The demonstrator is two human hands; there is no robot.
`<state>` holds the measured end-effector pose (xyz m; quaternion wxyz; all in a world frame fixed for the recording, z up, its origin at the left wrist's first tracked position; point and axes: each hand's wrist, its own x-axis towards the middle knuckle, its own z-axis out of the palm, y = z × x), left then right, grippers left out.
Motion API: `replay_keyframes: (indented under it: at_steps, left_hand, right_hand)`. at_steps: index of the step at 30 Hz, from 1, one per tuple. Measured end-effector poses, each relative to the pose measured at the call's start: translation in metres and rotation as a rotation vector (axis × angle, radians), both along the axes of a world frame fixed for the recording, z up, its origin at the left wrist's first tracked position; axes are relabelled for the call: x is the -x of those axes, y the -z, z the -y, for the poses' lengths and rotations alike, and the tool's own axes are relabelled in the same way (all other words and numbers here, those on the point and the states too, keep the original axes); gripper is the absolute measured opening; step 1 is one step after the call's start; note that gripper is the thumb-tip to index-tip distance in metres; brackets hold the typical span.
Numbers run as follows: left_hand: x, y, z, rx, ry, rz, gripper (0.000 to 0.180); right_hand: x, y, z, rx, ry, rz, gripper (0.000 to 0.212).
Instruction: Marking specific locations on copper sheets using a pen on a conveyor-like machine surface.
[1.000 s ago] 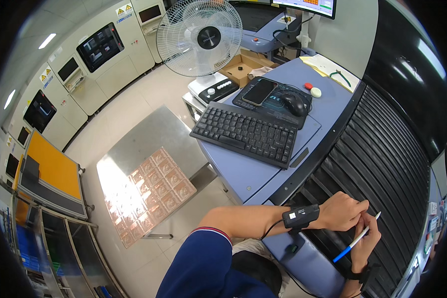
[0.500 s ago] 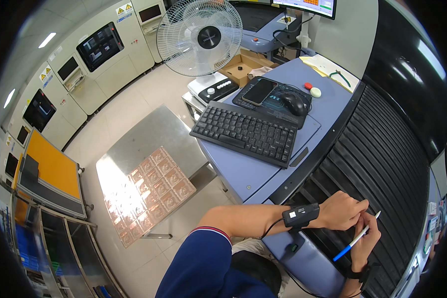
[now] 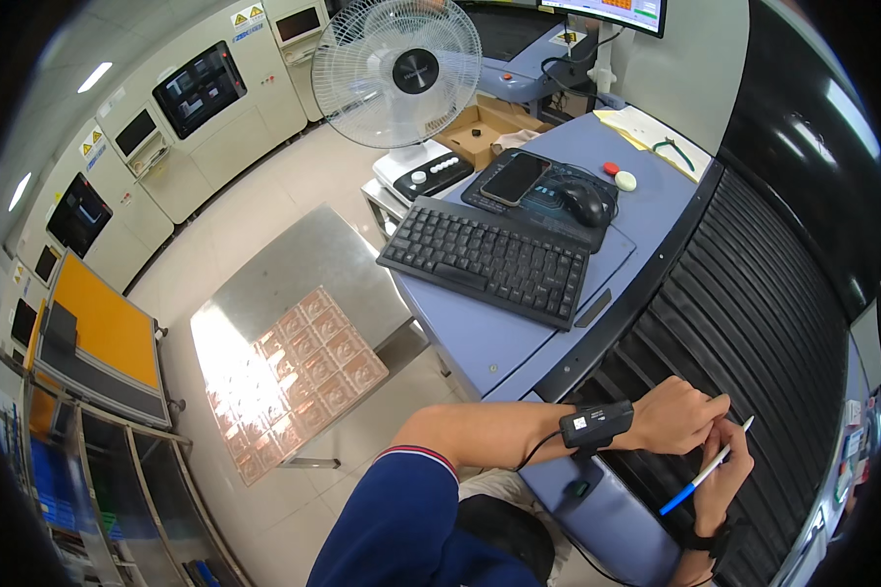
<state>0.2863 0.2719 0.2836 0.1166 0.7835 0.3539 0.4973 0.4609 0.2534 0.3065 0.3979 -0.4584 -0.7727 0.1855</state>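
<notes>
My left hand is curled closed above the black ribbed cover, its fingertips meeting my right hand. Whatever those fingers may grip is hidden. A slim white pen with a blue end lies slantwise in my right hand, held between thumb and fingers. Its blue end points toward the lower left and its white end toward the upper right. A black device with a cable is strapped on my left wrist, and a dark band circles the right one.
Left of the cover, a blue worktop carries a black keyboard, phone, mouse, red cap and green-handled pliers. A fan stands behind. Clear-wrapped coppery panels lie on a metal table.
</notes>
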Motion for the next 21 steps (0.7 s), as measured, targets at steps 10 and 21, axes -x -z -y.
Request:
replay_keyframes:
  at_steps: [10,21]
  left_hand:
    - [0.0012,-0.0015,0.001,0.003,0.009,-0.002,0.01]
    - [0.0,-0.0013,0.0008,-0.006,0.015,0.015,0.01]
  right_hand:
    - [0.0009,-0.0029,0.0018,0.035,0.007,0.0,0.008]
    - [-0.0003,-0.0043,0.002,0.02,-0.008,0.013,0.008]
